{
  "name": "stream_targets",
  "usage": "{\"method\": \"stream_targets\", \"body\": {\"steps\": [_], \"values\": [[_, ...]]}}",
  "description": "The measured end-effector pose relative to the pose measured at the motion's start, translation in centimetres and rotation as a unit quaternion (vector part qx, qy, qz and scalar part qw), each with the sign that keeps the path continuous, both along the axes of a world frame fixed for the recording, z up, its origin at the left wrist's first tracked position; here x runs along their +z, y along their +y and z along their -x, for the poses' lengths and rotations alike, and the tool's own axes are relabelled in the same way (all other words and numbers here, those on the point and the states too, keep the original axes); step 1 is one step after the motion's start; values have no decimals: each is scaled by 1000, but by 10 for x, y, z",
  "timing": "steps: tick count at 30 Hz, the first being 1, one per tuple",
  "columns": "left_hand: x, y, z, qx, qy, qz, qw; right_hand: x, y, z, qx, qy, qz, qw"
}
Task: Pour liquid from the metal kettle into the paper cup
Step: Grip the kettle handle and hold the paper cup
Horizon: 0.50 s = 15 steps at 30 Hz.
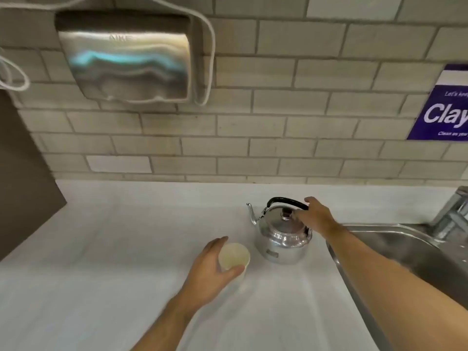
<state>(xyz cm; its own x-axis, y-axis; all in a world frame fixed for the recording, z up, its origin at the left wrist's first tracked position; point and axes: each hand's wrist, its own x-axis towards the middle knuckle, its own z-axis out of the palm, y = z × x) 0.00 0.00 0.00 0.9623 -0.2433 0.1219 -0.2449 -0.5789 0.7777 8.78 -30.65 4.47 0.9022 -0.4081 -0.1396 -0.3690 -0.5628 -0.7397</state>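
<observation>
At the centre of the frame we see the metal kettle (282, 234) standing upright on the white countertop (126, 249), its spout pointing toward the left of the frame and its lid on. The right hand (315, 217) reaches in from the lower right and closes its fingers around the right end of the kettle's black handle (283, 200). Just left of the kettle and a little lower in the frame stands the paper cup (234, 257), upright and apart from the kettle; we cannot tell what it holds. The left hand (210, 269) wraps the cup's side, thumb in front. A steel sink (405, 247) lies at the right edge, and a hand dryer (126, 59) hangs on the tiled wall at upper left.
</observation>
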Motion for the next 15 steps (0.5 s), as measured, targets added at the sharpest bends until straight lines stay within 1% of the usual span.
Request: {"method": "stream_targets", "body": {"steps": [2,4,7,10,12,15], "values": [[-5,-5,-3,32,27,53,998,-6,-5,-4,-30,-14,-59,998],[-9,-8,-3,46,41,77,995,-14,-11,-11,-50,-42,-109,992],[-16,-9,-4,61,59,119,989,-17,-15,-18,-34,-83,-123,988],[-20,-9,-2,61,92,166,980,-9,-14,-20,-28,-131,-93,987],[-23,-9,-1,64,109,198,972,-1,-12,-20,-9,-163,-118,979],[-26,-9,2,67,122,228,964,12,-5,-11,40,-175,-156,971]]}}
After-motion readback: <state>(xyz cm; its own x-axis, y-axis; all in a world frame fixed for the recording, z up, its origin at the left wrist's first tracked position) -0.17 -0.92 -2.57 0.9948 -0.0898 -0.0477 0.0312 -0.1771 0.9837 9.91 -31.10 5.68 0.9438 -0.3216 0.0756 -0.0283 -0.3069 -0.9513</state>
